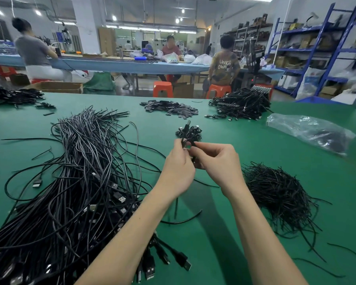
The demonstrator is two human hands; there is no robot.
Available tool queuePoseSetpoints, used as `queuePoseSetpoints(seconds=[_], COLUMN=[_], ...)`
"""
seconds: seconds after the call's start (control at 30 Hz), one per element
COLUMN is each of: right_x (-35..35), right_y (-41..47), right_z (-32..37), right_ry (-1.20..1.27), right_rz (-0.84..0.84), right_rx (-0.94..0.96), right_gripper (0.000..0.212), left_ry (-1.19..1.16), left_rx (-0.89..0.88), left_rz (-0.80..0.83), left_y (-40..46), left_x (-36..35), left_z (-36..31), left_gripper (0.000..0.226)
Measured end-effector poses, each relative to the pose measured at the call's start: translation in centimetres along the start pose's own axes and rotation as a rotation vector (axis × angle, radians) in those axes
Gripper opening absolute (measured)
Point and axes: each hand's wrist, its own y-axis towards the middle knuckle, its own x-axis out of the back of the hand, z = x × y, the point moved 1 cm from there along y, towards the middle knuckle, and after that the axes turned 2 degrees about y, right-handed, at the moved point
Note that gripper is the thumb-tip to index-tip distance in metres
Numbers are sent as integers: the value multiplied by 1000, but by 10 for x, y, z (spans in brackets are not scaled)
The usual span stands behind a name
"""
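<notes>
My left hand (179,167) and my right hand (218,163) meet above the middle of the green table (234,140). Between them they pinch a small coiled black cable (186,144), fingers curled round it; one plug end sticks up from the coil. Just beyond the hands lies a little heap of coiled cables (190,131). A big pile of loose black USB cables (74,182) sprawls at my left. A bundle of thin black twist ties (275,190) lies at my right.
Small black flat pieces (171,109) are heaped at the table's far middle, bundled cables (240,103) far right and more (12,95) far left. A clear plastic bag (310,130) lies right. Orange stools (162,88), seated people and blue shelving (317,48) stand beyond.
</notes>
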Motion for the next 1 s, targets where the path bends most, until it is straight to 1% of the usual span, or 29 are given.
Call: queuePoseSetpoints(seconds=[0.07, 0.1, 0.2, 0.27, 0.33, 0.37, 0.4, 0.47, 0.5, 0.53, 0.6, 0.7, 0.77, 0.87, 0.93, 1.0], right_x=[0, 2, 2, -1, -3, -3, -3, 2, 5, 8, 13, 20, 21, 17, 17, 24], right_y=[0, 0, 0, 1, 2, 2, 3, 3, 4, 4, 6, 8, 8, 9, 10, 13], right_z=[2, 4, 9, 10, 8, 8, 6, 3, 1, -1, -6, -12, -15, -19, -19, -21], right_ry=[-48, -58, -39, -42, -15, -10, -12, 2, 23, 39, 40, 63, 120, 163, 193, 238], right_rz=[9, 24, 81, 33, -39, -52, -57, -64, -63, -57, -55, -72, -62, -10, 35, 50], right_rx=[13, 10, 1, 18, 20, 13, 6, -11, -23, -30, -32, -57, -86, -118, -157, -221], right_gripper=[19, 19, 9, 7, 10, 11, 13, 19, 21, 22, 23, 25, 20, 10, 19, 30], left_ry=[-33, -10, 138, 209, 276, 303, 323, 309, 277, 241, 153, 103, 126, 175, 186, 179], left_rx=[-3, -9, -35, -58, -99, -108, -105, -89, -83, -77, -61, -35, -35, -94, -123, -76], left_rz=[46, 51, 26, 23, 36, 49, 63, 105, 139, 168, 184, 134, 102, -17, -73, -98], left_y=[-2, -2, 0, -1, -4, -5, -4, -4, -4, -6, -8, -10, -10, -11, -12, -8], left_x=[1, 3, 7, 4, -3, -5, -7, -7, -7, -7, -9, -16, -19, -19, -18, -14], left_z=[-1, -1, -1, -2, -3, -2, 0, 3, 4, 4, 5, 7, 8, 8, 9, 12], left_gripper=[22, 23, 26, 26, 32, 31, 26, 13, 13, 18, 22, 11, 8, 5, 3, 3])
